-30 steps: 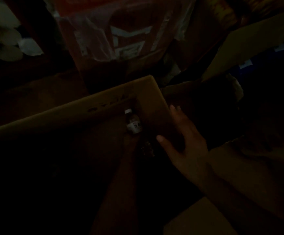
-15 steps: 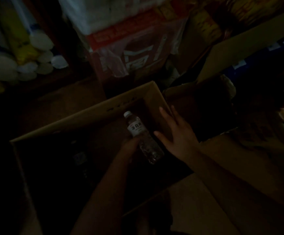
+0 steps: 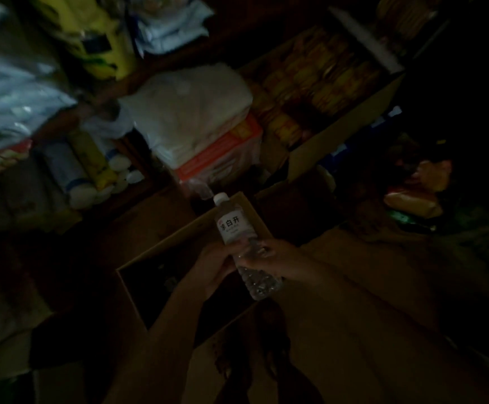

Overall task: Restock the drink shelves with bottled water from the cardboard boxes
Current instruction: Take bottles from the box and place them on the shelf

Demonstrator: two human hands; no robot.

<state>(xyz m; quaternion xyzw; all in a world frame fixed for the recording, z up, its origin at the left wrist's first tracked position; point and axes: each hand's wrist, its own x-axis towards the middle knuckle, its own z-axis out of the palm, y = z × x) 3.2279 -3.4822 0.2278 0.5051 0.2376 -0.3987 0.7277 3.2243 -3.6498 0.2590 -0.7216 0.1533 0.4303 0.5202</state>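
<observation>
The scene is very dark. A clear water bottle [image 3: 237, 234] with a white cap and white label is held tilted above the open cardboard box [image 3: 161, 243]. My left hand [image 3: 214, 263] grips the bottle's middle from the left. My right hand [image 3: 269, 258] wraps round its lower body from the right. The box's inside is black; dim shapes there may be more bottles, but I cannot make them out.
Behind the box stand a red-and-white carton [image 3: 223, 158] under a white bag [image 3: 190, 106], and an open box of yellow packets [image 3: 319, 88]. Rolls and wrapped goods [image 3: 85, 170] crowd shelves at left. Brown cardboard [image 3: 354, 287] lies on the right.
The bottle has come up out of the box; my right hand left the box's wall and now holds the bottle too. The camera has tilted upward.
</observation>
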